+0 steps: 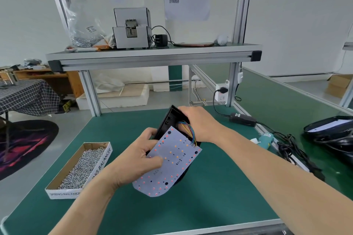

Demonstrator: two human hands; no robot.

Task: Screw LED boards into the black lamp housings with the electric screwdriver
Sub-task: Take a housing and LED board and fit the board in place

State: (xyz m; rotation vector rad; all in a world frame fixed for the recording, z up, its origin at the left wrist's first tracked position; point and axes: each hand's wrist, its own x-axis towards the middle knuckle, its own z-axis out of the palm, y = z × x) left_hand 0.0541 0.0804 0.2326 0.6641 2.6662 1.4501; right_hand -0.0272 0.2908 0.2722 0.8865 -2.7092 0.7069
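A white LED board (172,160) dotted with red and yellow LEDs is held tilted above the green bench. My left hand (137,158) grips its left edge, thumb on top, fingers curled around the black lamp housing (168,120) behind it. My right hand (198,122) grips the housing's far upper edge. Coloured wires (191,131) run from the board's top corner into the housing. The teal electric screwdriver (265,139) lies on the bench at the right, untouched.
A cardboard box of silver screws (80,166) sits left of my hands. More black housings (332,129) lie at the far right with cables (290,145) and a power adapter (242,119). A screw feeder machine (131,28) stands on the upper shelf.
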